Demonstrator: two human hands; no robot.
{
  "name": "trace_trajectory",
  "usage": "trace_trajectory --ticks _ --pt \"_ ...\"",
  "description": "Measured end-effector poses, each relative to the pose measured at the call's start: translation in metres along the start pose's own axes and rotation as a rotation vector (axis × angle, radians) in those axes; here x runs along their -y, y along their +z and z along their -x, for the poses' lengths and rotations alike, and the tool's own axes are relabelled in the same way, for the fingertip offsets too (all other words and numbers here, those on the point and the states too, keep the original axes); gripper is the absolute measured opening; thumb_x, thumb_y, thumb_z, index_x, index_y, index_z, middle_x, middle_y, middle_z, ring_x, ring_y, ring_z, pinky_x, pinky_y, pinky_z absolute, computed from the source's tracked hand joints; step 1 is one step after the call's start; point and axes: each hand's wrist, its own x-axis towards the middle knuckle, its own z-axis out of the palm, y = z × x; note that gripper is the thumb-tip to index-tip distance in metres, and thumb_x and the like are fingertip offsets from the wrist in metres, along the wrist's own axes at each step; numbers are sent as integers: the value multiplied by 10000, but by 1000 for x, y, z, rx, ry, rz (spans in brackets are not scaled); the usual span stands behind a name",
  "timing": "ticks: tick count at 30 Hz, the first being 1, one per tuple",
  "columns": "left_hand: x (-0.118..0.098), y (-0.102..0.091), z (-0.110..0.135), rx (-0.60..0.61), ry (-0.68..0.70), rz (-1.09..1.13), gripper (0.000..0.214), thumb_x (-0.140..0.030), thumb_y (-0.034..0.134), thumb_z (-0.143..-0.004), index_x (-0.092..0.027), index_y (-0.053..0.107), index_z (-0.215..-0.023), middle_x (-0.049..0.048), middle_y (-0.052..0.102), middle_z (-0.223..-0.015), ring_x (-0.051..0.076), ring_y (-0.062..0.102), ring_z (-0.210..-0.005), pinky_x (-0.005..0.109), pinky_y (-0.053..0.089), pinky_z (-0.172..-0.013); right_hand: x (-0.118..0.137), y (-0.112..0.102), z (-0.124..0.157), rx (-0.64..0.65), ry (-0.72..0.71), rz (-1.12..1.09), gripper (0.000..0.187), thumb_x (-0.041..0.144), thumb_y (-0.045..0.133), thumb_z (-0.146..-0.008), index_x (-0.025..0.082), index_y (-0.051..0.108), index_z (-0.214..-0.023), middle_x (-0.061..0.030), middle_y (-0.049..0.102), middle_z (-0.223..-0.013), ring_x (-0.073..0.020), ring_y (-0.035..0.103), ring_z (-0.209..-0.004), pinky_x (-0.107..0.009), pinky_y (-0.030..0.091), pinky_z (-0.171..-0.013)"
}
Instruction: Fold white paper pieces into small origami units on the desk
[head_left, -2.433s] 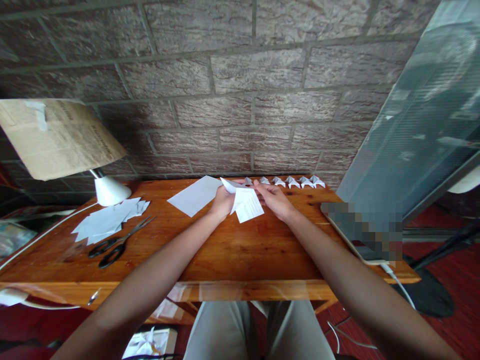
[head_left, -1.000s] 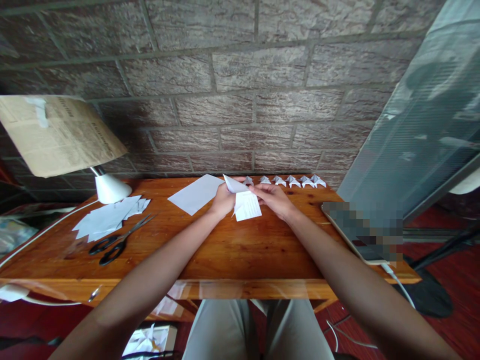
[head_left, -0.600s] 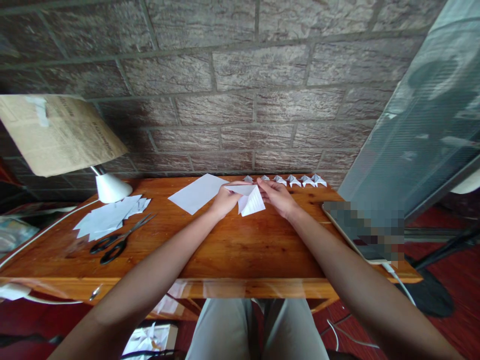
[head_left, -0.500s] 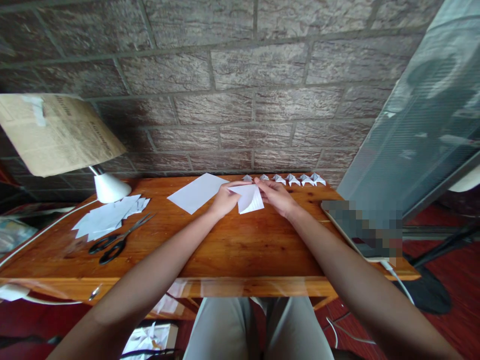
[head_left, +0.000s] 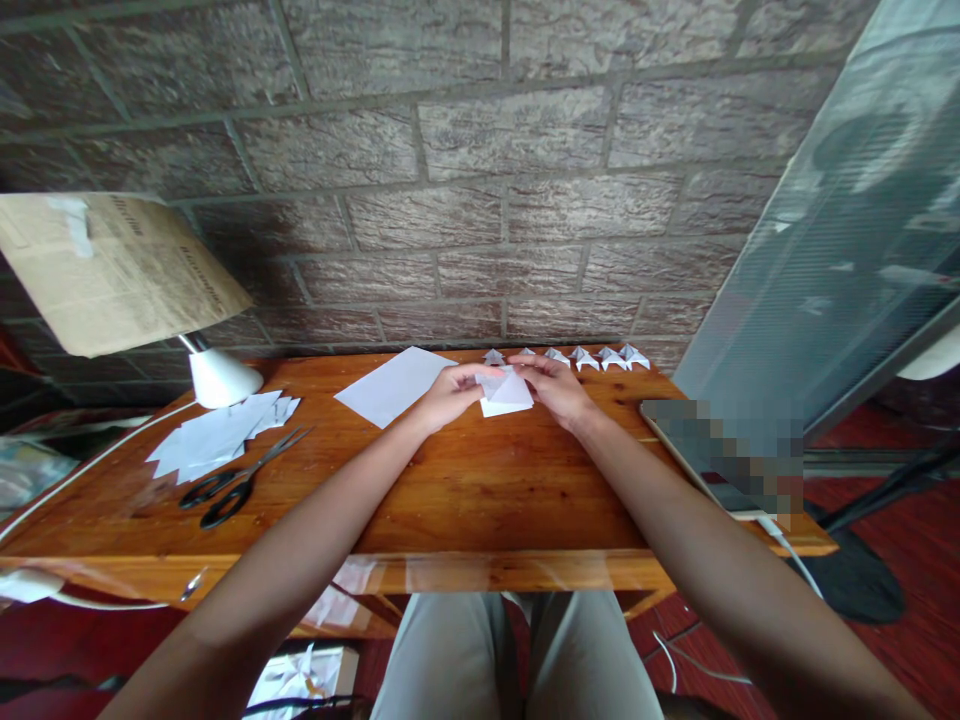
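Observation:
Between my two hands is a small sheet of white paper [head_left: 506,393], partly folded, with a triangular flap on its near face. My left hand [head_left: 452,394] pinches its left side, thumb in front. On the other side my right hand [head_left: 553,387] grips the paper's upper right edge with bent fingers. Behind the hands, a row of several small folded paper pieces [head_left: 585,358] stands along the back of the table. A flat white sheet [head_left: 394,386] lies just left of my left hand.
On the wooden table [head_left: 480,500], black-handled scissors [head_left: 238,484] and a pile of paper pieces [head_left: 217,435] lie at the left, near a lamp [head_left: 223,375]. A tablet-like device [head_left: 694,450] with a white cable lies at the right. A brick wall [head_left: 517,200] borders the back.
The paper's curled flap now lies flatter as a triangle, and the paper looks more compact. My hands have shifted slightly around it and both still hold it.

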Motion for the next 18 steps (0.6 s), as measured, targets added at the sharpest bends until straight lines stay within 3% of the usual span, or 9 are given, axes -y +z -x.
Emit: trace_trajectory --ticks 4,7,13,18 --pt "-4 -6 3 126 -87 80 425 -251 771 -639 -169 725 -1054 86 729 -1056 243 656 -995 384 456 -942 -6 -3 -5 -22 -100 62 290 331 722 -700 177 700 -945 0 678 -713 -105 545 -582 -238 432 -562" --pt "-5 -9 3 187 -174 156 436 -275 739 -662 -162 715 -1082 98 724 -1044 235 658 -954 369 490 -866 -8 -5 -8 -64 -135 115 328 372 724 -699 172 693 -958 0 666 -696 -108 530 -576 -240 425 -553" --pt "1 -3 -1 -106 -158 33 338 -339 791 -622 -147 750 -897 70 733 -876 187 642 -763 321 504 -717 -4 1 -3 -55 -50 61 214 305 656 -777 196 681 -959 -5 681 -751 -116 596 -645 -233 491 -601" --pt "3 -2 -2 -213 -157 122 403 -338 813 -585 -151 731 -933 64 726 -896 182 636 -776 321 507 -727 4 5 5 25 18 64 256 190 558 -816 229 666 -1045 -13 711 -827 -116 637 -668 -227 523 -590"
